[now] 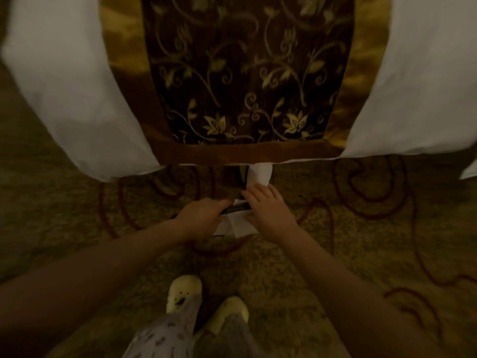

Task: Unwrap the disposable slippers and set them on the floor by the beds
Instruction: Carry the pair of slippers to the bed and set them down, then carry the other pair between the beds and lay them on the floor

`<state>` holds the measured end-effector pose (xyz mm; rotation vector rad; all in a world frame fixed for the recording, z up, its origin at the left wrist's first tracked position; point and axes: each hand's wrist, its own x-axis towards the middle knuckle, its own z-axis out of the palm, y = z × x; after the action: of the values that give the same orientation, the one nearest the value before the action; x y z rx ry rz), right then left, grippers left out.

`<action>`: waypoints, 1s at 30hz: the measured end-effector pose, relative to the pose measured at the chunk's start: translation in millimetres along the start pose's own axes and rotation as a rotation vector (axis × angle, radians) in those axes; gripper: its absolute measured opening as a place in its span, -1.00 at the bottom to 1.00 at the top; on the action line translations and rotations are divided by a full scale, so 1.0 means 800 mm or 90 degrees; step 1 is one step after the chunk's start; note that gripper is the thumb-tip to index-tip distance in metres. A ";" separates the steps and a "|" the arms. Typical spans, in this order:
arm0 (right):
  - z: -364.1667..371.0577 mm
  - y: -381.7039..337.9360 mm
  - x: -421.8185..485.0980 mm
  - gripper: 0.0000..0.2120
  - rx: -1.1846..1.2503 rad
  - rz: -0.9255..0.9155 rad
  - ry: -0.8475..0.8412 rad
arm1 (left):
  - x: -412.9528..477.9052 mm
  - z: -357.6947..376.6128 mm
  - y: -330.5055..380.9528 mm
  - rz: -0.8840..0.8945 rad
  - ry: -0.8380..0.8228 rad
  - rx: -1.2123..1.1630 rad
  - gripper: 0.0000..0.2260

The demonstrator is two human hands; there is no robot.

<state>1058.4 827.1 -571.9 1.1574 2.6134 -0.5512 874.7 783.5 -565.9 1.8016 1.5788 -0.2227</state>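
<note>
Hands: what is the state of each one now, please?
Left hand: closed on the dark band of the white slippers.
Right hand: open, fingers pressing the slippers.

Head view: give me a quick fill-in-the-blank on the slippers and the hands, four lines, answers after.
1. The floor under the hands is patterned ____.
2. The right hand rests on the ____ slippers.
3. The dark band across them is gripped by the ____.
4. The person's clogs are ____ in colour.
Missing words: carpet; white; left hand; yellow.
</note>
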 end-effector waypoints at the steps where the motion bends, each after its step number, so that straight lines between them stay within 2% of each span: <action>1: -0.024 -0.009 -0.007 -0.57 0.010 0.005 -0.019 | -0.017 -0.021 0.009 0.010 0.012 0.020 -0.58; 3: -0.083 -0.030 -0.022 -0.69 0.039 0.026 -0.031 | -0.055 -0.071 0.024 0.023 0.038 0.044 -0.60; 6: -0.181 -0.073 -0.045 -0.75 0.040 0.017 0.003 | -0.122 -0.156 0.036 0.050 0.073 0.059 -0.60; 10: -0.307 -0.145 -0.052 -0.76 -0.003 -0.048 0.032 | -0.220 -0.265 0.033 0.035 0.118 -0.008 -0.64; 17: -0.489 -0.283 0.020 -0.74 -0.102 -0.184 0.076 | -0.353 -0.423 -0.030 -0.030 0.247 -0.085 -0.66; 24: -0.557 -0.414 0.139 -0.73 -0.137 -0.183 0.085 | -0.414 -0.521 -0.165 -0.049 0.290 -0.076 -0.70; 30: -0.559 -0.535 0.238 -0.74 0.008 -0.156 0.073 | -0.461 -0.592 -0.308 -0.082 0.249 0.007 -0.67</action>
<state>587.0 879.7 -130.7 0.9023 2.8765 -0.5618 410.2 776.8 -113.0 1.8311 1.9697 0.0675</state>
